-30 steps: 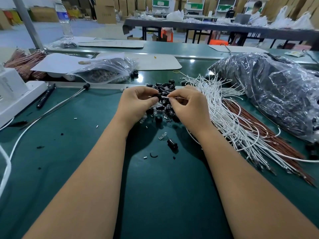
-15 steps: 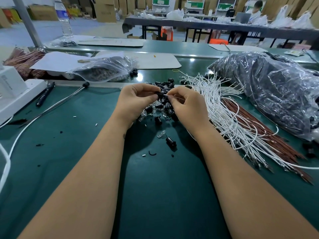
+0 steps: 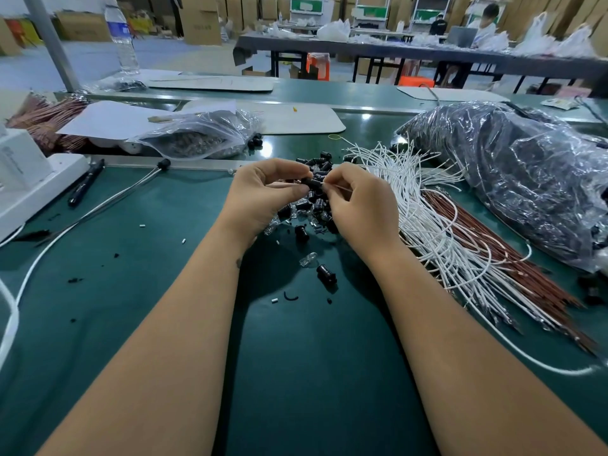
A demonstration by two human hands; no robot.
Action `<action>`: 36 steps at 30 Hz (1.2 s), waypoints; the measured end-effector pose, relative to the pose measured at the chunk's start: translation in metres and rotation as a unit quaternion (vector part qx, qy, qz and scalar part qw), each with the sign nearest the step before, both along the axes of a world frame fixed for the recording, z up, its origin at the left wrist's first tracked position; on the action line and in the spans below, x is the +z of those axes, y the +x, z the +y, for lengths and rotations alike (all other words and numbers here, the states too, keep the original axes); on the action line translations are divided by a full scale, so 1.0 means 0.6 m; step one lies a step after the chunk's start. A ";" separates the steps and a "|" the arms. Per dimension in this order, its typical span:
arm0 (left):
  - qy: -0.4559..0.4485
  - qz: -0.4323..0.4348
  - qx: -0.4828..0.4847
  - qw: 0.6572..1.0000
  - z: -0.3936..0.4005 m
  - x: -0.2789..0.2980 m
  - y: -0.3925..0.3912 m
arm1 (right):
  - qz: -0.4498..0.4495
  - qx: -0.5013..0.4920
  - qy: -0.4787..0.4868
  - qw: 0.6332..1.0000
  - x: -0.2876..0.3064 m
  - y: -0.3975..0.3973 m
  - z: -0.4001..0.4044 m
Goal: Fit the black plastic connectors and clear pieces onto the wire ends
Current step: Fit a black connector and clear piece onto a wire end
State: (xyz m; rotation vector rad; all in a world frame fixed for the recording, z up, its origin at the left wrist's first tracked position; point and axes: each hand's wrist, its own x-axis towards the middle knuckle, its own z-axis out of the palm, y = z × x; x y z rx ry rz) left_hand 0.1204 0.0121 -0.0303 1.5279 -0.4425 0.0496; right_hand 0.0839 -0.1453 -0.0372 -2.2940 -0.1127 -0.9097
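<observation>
My left hand (image 3: 260,195) pinches a black plastic connector (image 3: 312,183) between thumb and fingers. My right hand (image 3: 362,209) pinches a thin white wire (image 3: 337,186) whose end meets that connector. Under both hands lies a pile of black connectors and clear pieces (image 3: 306,209) on the green mat. One loose black connector (image 3: 326,274) and one clear piece (image 3: 308,259) lie nearer to me. A sheaf of white wires (image 3: 427,218) and brown wires (image 3: 513,258) spreads out to the right.
A big plastic bag of dark parts (image 3: 513,179) fills the right side. A smaller clear bag (image 3: 200,136) sits at the back left beside paper sheets. A white device (image 3: 29,179), a black pen (image 3: 85,182) and a cable (image 3: 98,209) lie at the left.
Both hands stay together over the pile. The wire end has drawn closer to the connector in my left hand, and the hands sit a little higher.
</observation>
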 end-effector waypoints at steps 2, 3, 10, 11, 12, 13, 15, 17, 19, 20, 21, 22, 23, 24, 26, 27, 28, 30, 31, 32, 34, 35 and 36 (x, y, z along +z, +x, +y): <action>-0.001 0.003 0.001 1.000 -0.002 0.000 -0.001 | -0.010 -0.005 -0.004 1.000 0.001 -0.001 0.002; -0.004 0.005 0.000 1.000 -0.004 0.000 -0.001 | -0.013 -0.005 -0.003 1.000 0.002 -0.001 0.002; -0.013 0.003 0.016 1.000 -0.008 -0.001 0.002 | -0.010 0.048 0.028 0.998 0.007 -0.001 0.006; -0.015 0.001 0.017 1.000 -0.007 -0.002 0.002 | -0.011 0.050 0.026 0.998 0.008 -0.001 0.007; -0.018 0.000 0.017 1.000 -0.006 -0.002 0.002 | -0.011 0.051 0.026 0.998 0.009 -0.001 0.008; -0.022 0.000 0.015 1.000 -0.005 -0.001 0.002 | -0.011 0.053 0.030 0.998 0.009 0.000 0.008; -0.024 0.000 0.016 1.000 -0.004 -0.001 0.001 | -0.007 0.059 0.046 0.997 0.008 -0.001 0.007; -0.019 -0.001 0.020 1.000 -0.004 0.000 0.000 | -0.011 0.062 0.057 0.996 0.006 -0.002 0.006; -0.019 0.005 0.005 1.000 -0.004 0.001 -0.002 | -0.019 0.062 0.065 0.996 0.006 -0.002 0.006; -0.021 0.010 -0.005 1.000 -0.004 0.002 -0.003 | -0.021 0.062 0.070 0.995 0.006 -0.002 0.006; -0.024 0.015 -0.013 1.000 -0.003 0.003 -0.003 | -0.021 0.063 0.075 0.995 0.006 -0.002 0.006; -0.028 0.017 -0.015 0.999 -0.002 0.004 -0.004 | -0.018 0.066 0.078 0.995 0.005 -0.001 0.006; -0.032 0.017 -0.013 0.999 -0.002 0.005 -0.004 | -0.015 0.068 0.079 0.994 0.005 -0.001 0.006; -0.037 0.015 -0.008 0.999 -0.002 0.005 -0.004 | -0.011 0.072 0.077 0.994 0.004 -0.001 0.006; -0.045 0.010 0.002 0.999 -0.003 0.005 -0.004 | -0.010 0.077 0.065 0.995 0.004 -0.001 0.008; -0.048 0.010 0.004 0.999 -0.004 0.006 -0.005 | -0.009 0.079 0.059 0.995 0.004 -0.001 0.009; -0.049 0.009 0.005 0.999 -0.005 0.005 -0.004 | -0.006 0.082 0.053 0.995 0.005 -0.001 0.011; -0.052 0.002 0.003 0.999 -0.006 0.005 -0.003 | 0.004 0.091 0.048 0.995 0.006 -0.002 0.014; -0.056 0.000 0.001 0.998 -0.006 0.005 -0.003 | 0.006 0.095 0.043 0.995 0.007 -0.003 0.015; -0.059 0.001 -0.001 0.998 -0.005 0.004 -0.002 | 0.005 0.095 0.031 0.995 0.007 -0.004 0.015; -0.064 0.015 -0.006 0.998 -0.004 0.004 -0.001 | -0.002 0.090 0.001 0.996 0.008 -0.004 0.014; -0.067 0.026 -0.007 0.997 -0.004 0.005 -0.001 | -0.004 0.088 -0.011 0.996 0.009 -0.004 0.014; -0.069 0.035 -0.006 0.997 -0.003 0.005 -0.001 | -0.005 0.089 -0.021 0.996 0.009 -0.004 0.013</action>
